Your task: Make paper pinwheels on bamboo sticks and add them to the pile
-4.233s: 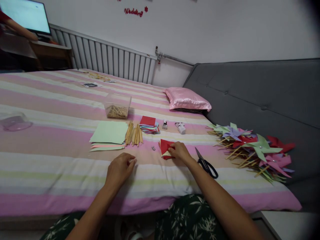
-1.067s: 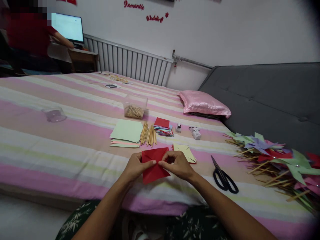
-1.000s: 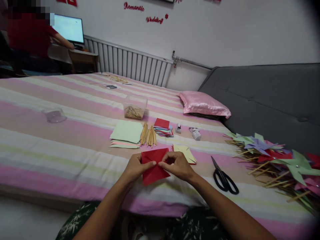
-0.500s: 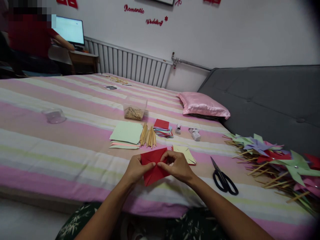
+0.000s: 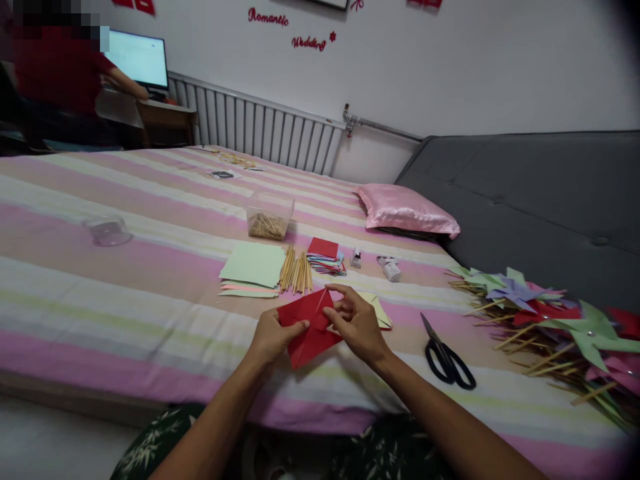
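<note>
You've got the red paper square [image 5: 311,327] pinched in both grips, left hand [image 5: 273,335] on its left edge, right hand [image 5: 356,325] folding the top flap, just above the striped bed [image 5: 150,267], scissors [image 5: 445,353] near your right

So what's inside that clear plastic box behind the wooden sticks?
The clear plastic box holds a low heap of short wooden sticks at its bottom; its upper part looks empty. Whatever lies beneath that heap is covered.
</note>
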`<act>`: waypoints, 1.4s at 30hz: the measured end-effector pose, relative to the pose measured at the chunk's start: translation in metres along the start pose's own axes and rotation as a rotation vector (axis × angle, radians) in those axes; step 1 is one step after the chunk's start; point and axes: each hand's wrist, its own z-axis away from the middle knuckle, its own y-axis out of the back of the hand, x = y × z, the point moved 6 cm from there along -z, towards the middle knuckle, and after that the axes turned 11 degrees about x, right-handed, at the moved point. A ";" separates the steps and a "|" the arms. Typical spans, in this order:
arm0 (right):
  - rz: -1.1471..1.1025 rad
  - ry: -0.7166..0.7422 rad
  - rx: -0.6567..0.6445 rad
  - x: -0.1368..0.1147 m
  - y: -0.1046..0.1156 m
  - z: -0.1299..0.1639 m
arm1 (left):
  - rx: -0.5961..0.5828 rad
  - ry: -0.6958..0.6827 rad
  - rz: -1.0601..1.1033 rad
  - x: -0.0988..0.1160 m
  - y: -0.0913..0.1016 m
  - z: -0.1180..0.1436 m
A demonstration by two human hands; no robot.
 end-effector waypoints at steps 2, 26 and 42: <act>-0.005 -0.006 0.004 0.000 0.000 0.000 | 0.002 0.001 0.009 -0.001 0.001 -0.001; 0.043 0.063 -0.237 -0.001 -0.024 0.014 | 0.123 0.128 0.277 0.005 0.016 -0.004; -0.090 -0.194 0.031 0.007 -0.026 0.012 | 0.238 -0.074 0.291 0.006 0.016 -0.001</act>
